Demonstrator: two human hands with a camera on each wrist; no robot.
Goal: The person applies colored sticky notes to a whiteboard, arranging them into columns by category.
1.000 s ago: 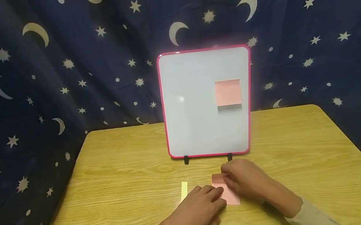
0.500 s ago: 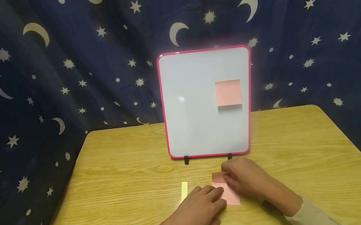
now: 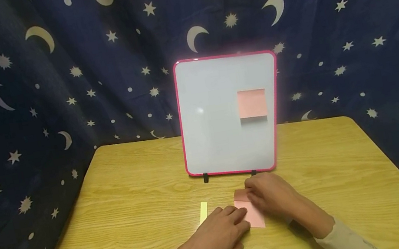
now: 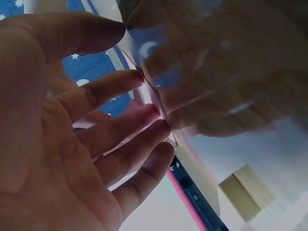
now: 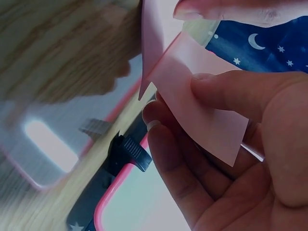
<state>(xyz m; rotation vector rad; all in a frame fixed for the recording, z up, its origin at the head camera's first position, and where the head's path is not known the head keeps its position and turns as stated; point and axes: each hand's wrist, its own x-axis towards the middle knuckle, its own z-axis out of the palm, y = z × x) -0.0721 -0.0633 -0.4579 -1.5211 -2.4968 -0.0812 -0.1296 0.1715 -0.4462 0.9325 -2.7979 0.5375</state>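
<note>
Between my hands, a pink sticky note pad lies on the wooden table. My right hand pinches a raised pink sticky note between thumb and fingers; in the right wrist view it bends up from the pad along a crease. My left hand rests palm down at the pad's left side, its fingertips on the pad and the fingers loosely bent. In the left wrist view its fingers reach the pad's pink edge. A yellow paper strip shows partly beyond the left hand, which hides its near end.
A pink-framed whiteboard stands behind the hands on black feet. Another pink sticky note is stuck on its right half. A dark blue curtain with moons and stars hangs around the table.
My right hand has shifted slightly away from me, toward the whiteboard, with the raised part of the note. My left hand has stayed in place on the pad.
</note>
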